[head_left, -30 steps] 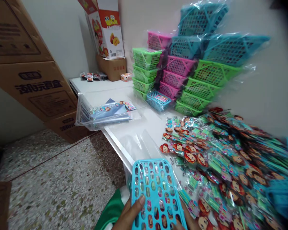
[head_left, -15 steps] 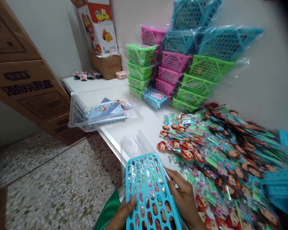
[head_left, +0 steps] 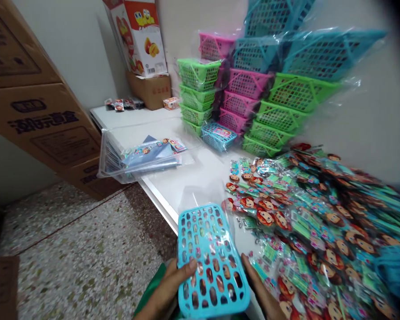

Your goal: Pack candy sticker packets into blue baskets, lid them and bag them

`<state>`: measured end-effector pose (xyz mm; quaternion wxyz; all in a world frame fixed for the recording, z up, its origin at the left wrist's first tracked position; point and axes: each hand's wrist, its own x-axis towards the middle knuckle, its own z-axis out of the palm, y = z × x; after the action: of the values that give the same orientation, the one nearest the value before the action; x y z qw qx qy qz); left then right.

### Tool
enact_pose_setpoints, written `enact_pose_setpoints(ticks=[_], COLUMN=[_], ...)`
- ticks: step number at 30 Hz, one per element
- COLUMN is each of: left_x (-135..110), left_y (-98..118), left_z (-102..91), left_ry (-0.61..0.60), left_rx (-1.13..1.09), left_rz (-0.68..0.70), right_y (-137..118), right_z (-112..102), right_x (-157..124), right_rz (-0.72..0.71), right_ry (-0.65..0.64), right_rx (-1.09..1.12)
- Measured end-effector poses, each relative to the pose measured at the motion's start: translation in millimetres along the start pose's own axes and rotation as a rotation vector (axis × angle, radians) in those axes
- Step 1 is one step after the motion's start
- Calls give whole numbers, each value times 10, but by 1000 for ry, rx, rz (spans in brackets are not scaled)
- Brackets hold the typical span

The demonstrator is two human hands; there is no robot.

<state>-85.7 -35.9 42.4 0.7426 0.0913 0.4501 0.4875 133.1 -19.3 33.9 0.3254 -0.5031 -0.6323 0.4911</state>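
A blue plastic basket [head_left: 207, 260] wrapped in clear film is turned bottom-up in front of me at the table's near edge. Small cartoon packets show through its holes. My left hand [head_left: 170, 289] grips its left side with the thumb over the bottom. My right hand [head_left: 262, 291] presses along its right side, fingers closed on it. A clear plastic bag end [head_left: 200, 193] sticks out past the basket's far end.
A large heap of cartoon-face packets [head_left: 313, 213] covers the white table [head_left: 173, 184] on the right. Stacked bagged green, pink and blue baskets [head_left: 253, 89] stand against the wall. A clear tray of packets [head_left: 143, 153] overhangs the table edge. Cardboard boxes [head_left: 43, 120] lean at left.
The basket has slid toward me and sits lower on my lap side. My right hand moved from its far right corner down to its near right side.
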Motion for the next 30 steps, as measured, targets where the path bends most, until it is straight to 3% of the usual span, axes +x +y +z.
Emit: enact_pose_setpoints(ticks=[3, 8, 13, 17, 20, 23, 25, 28, 30], left_x=[78, 152, 300, 416, 517, 615, 660, 696, 709], left_y=[136, 107, -33, 53, 166, 209, 177, 80, 29], left_z=[106, 175, 111, 43, 11, 16, 30, 28, -9], left_ry=[-3, -36, 216, 365, 374, 337, 371, 438, 429], left_rx=[99, 505, 992, 1197, 1142, 983, 939, 868, 845], left_rz=[54, 342, 453, 535, 679, 639, 618, 667, 743], right_y=[122, 354, 483, 416, 334, 294, 291, 291, 279], right_z=[149, 215, 81, 61, 86, 92, 77, 31, -15], right_x=[96, 300, 494, 738, 920, 1004, 1013, 1026, 1050], right_rz=[21, 132, 14, -36, -52, -115, -147, -148, -222], right_ry=[96, 257, 167, 149, 234, 272, 312, 471, 459], right_rx=[-83, -194, -417, -502, -605, -666, -684, -683, -655])
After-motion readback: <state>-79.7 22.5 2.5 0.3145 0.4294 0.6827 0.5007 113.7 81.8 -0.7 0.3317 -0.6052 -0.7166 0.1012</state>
